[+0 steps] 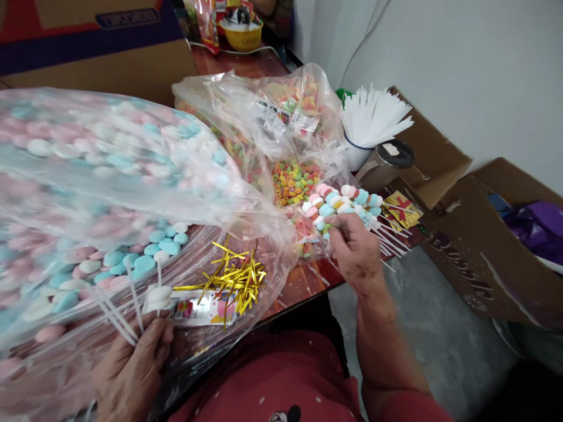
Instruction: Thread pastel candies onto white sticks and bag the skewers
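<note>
My left hand [134,357] is closed around several thin white sticks [115,313] at the lower left. One of them carries white marshmallows [159,297] just above my fingers. My right hand [355,249] has its fingers pinched together beside a pile of finished candy skewers [341,204], threaded with pink, white and blue pieces. What lies between those fingertips, if anything, is hidden. Gummy rings [297,180] fill an opened clear bag just behind. Gold twist ties [241,278] lie loose on plastic between my hands, over a printed label strip [197,308].
A big clear bag of pastel marshmallows [143,264] covers the left side. More gummy candy sits in a clear bag [246,105] at the back. White sticks [373,117] stand in a bowl near a lidded metal mug [373,167]. Cardboard boxes [466,264] stand at right.
</note>
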Motion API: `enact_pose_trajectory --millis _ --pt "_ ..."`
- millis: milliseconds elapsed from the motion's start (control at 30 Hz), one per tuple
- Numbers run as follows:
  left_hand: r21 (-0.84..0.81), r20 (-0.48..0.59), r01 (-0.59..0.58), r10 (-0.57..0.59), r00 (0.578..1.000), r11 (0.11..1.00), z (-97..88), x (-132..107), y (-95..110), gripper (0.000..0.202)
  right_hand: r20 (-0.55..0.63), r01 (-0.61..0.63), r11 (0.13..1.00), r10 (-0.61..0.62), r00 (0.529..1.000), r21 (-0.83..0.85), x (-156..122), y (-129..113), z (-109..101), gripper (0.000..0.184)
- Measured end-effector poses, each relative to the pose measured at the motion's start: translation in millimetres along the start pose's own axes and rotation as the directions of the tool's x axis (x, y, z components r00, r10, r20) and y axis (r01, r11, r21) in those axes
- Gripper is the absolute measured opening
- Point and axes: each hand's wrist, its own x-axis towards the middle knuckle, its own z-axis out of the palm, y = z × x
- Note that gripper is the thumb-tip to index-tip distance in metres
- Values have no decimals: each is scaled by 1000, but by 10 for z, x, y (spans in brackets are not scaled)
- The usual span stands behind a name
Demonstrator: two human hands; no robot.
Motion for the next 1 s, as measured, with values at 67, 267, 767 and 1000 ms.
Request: enact_pose_trajectory --millis 67,267,767,1000 --pt "-4 21 -1 1 1000 1000 -9 -19 14 25 39 74 996 -72 997 -48 -68 -16 -13 14" --pt "34 52 19 -21 998 999 -41 -59 85 21 106 201 929 -176 979 -312 -289 -79 206 24" --pt "47 134 -30 23 991 998 -64 110 -3 38 57 -146 915 135 989 377 80 -59 129 5" --pt "40 80 -28 25 997 999 -30 90 -61 45 71 -74 866 44 996 494 174 -297 125 2"
